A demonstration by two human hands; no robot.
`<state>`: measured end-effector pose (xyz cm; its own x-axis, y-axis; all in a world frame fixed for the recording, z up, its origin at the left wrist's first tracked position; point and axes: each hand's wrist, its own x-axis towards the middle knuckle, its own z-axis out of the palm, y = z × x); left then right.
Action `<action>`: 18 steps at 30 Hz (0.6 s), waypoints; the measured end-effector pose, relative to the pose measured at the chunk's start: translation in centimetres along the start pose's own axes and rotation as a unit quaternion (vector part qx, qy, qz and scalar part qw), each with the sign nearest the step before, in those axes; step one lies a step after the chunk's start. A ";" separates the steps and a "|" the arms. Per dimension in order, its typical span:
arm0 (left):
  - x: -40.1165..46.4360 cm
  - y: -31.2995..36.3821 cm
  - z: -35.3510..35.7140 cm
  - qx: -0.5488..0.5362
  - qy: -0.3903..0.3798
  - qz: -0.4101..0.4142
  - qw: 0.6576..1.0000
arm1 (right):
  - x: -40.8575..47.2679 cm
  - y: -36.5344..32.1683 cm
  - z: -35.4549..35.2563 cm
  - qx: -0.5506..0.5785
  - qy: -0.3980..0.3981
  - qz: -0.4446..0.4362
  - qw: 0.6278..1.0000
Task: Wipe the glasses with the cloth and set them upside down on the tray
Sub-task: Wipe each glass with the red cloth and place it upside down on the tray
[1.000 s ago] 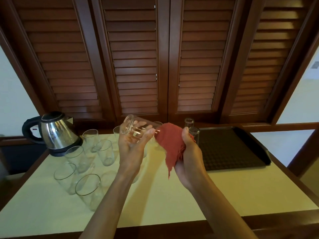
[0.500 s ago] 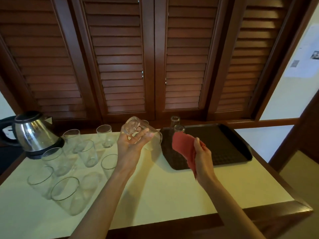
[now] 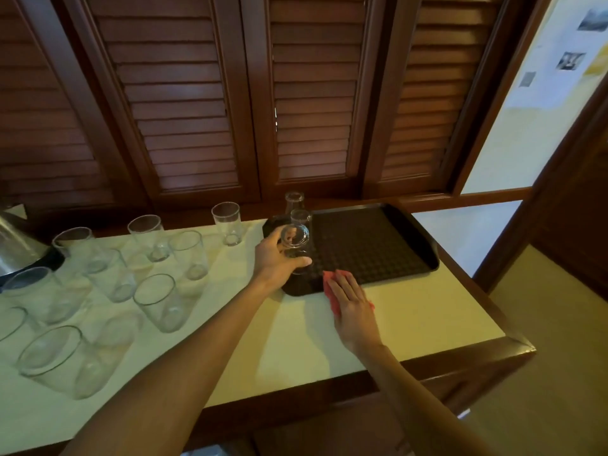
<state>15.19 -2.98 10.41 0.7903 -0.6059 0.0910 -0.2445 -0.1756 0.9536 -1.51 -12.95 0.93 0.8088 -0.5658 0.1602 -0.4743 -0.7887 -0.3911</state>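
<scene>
My left hand (image 3: 275,258) grips a clear glass (image 3: 296,241), held upside down at the left end of the dark tray (image 3: 371,245). Two more upturned glasses (image 3: 301,217) stand in a row behind it on the tray. My right hand (image 3: 350,299) lies flat on the red cloth (image 3: 330,284), pressing it against the table at the tray's front edge. Several upright glasses (image 3: 158,301) stand on the pale tabletop to the left.
A steel kettle (image 3: 16,248) sits at the far left edge. Wooden louvred doors (image 3: 250,93) rise behind the table. The table's wooden rim (image 3: 460,360) runs along the front and right, with floor beyond.
My left hand turned the glass over and carried it right and down onto the tray. My right hand dropped with the cloth to the table. The view swung right.
</scene>
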 end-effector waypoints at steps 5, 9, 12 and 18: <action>0.8 -1.5 2.5 0.046 -0.008 -0.011 0.999 | -0.1 0.2 0.6 0.011 0.037 0.013 0.999; 1.3 -2.1 3.6 0.071 -0.007 -0.022 0.997 | 0.0 0.4 0.9 0.022 0.038 0.038 0.998; 1.6 -2.1 4.2 0.085 -0.003 -0.035 0.996 | 0.0 0.5 0.9 0.019 0.046 0.029 0.998; 2.4 -1.9 5.0 0.103 0.009 -0.060 0.993 | 0.3 0.5 1.2 0.011 0.072 0.015 0.997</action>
<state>14.73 -7.99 7.33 0.8298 -0.5579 -0.0122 -0.2569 -0.4014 0.8791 -1.13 -13.23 -0.28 0.7361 -0.6182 0.2758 -0.4875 -0.7668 -0.4175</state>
